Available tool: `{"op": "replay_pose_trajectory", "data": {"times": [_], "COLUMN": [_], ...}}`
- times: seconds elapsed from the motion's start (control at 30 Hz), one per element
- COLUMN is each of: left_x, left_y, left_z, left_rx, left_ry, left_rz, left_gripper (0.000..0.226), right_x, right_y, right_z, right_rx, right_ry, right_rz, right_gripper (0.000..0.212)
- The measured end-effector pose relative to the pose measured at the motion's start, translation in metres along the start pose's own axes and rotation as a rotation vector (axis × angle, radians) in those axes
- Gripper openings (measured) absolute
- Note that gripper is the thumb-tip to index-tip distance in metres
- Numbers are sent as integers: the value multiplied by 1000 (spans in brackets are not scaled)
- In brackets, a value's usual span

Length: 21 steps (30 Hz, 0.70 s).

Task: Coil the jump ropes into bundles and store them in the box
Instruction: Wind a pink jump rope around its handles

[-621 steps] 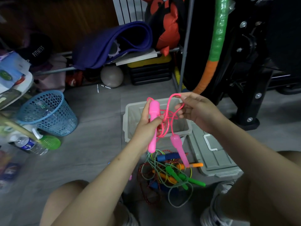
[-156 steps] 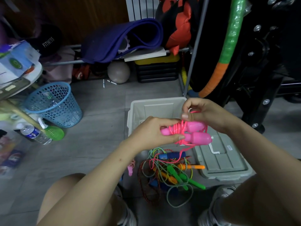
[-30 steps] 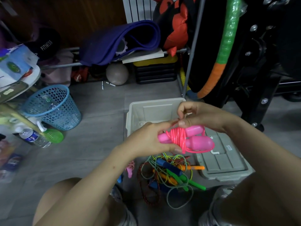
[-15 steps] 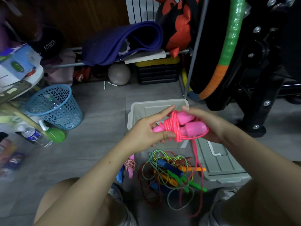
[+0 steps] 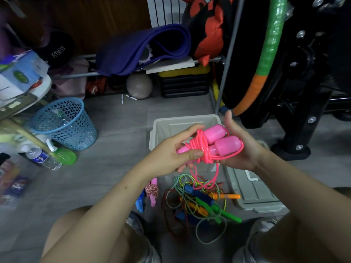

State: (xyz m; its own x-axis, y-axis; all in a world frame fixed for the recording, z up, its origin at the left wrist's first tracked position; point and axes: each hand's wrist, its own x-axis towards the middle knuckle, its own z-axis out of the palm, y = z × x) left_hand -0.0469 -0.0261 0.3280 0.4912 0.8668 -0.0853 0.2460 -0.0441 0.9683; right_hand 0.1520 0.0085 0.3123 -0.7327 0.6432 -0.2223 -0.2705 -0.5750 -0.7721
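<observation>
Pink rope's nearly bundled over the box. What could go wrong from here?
1. A loose tail of the pink rope hangs down onto the rope pile; it may snag there when the bundle goes to the box.
2. The wraps are not tied off. The left hand pinches them and the right hand only cradles the handles, so letting go could let the coil spring apart.

The room is dim with soft light from above, the dark brown wooden wall (image 5: 85,21) and black metal machine (image 5: 307,76) are lost in shadow, and the edges look bent and blurry.
</observation>
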Motion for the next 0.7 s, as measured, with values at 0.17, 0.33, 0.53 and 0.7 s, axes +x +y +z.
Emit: {"op": "replay_pose_trajectory", "data": {"times": [0.17, 0.33, 0.53, 0.7], "left_x": [-1, 0, 16, 23], "left_y": [2, 0, -8, -15], "left_z": [0, -1, -19, -9], "left_rx": [-56, -81, -56, -37], "left_ry": [30, 147, 383, 491], "left_rz": [7, -11, -38, -80], "left_gripper": [56, 50, 16, 21], "right_x": [0, 0, -3, -6], "right_y": [3, 2, 23, 28], "right_z": [-2, 1, 16, 27], "right_rx": [-18, 6, -467, -859], "right_ry": [-32, 15, 189, 313], "right_rz": [-3, -75, -102, -142], "right_gripper": [105, 86, 51, 20]}}
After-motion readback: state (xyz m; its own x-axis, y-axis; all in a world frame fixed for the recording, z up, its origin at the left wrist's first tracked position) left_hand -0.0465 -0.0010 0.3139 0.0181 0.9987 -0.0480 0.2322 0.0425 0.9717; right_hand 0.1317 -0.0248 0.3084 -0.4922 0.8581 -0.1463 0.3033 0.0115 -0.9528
